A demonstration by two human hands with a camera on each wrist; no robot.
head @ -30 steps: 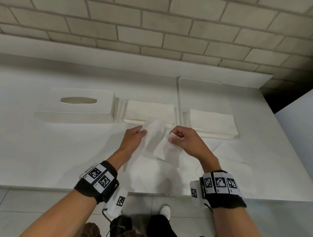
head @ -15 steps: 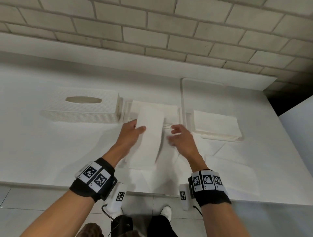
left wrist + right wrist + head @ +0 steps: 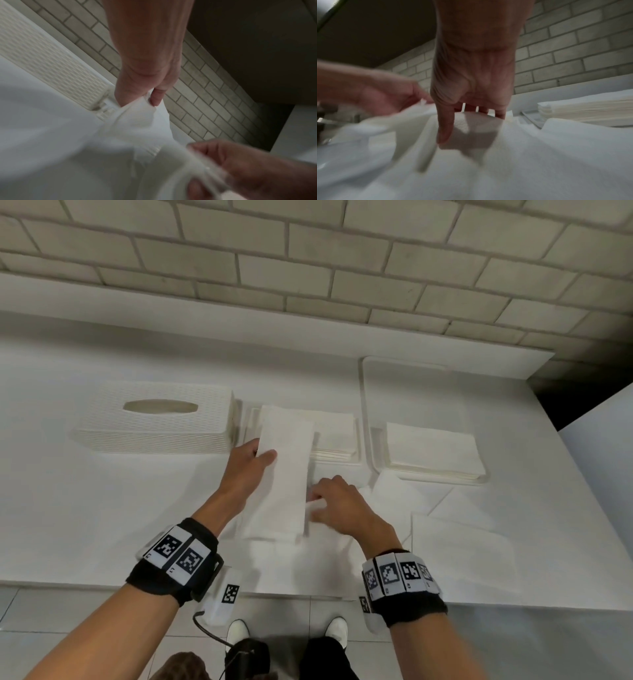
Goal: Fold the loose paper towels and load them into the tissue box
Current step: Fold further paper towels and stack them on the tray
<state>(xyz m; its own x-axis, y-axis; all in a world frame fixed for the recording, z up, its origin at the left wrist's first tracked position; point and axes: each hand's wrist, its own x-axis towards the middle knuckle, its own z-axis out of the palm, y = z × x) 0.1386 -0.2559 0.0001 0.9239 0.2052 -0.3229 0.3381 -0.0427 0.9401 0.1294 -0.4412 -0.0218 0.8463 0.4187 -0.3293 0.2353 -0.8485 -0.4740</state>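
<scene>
A long folded paper towel strip (image 3: 287,474) runs from the counter's front toward the stack of folded towels (image 3: 337,433) in the box's base tray (image 3: 359,455). My left hand (image 3: 265,455) pinches the strip's far left edge between thumb and fingers, shown close up in the left wrist view (image 3: 151,100). My right hand (image 3: 313,503) has its fingers curled at the strip's near right edge and pinches a fold of paper (image 3: 477,121). The white woven tissue box cover (image 3: 157,419) with an oval slot stands to the left.
A second white tray (image 3: 368,412) at the right holds another towel stack (image 3: 431,450). Loose unfolded towels (image 3: 462,546) lie spread on the white counter (image 3: 85,508) under and right of my hands. A brick wall rises behind, and the counter's edge is close to me.
The towel held up between both hands has become a long flat strip. My left hand carried its far end forward toward the stack, while my right hand dropped to the strip's near right edge.
</scene>
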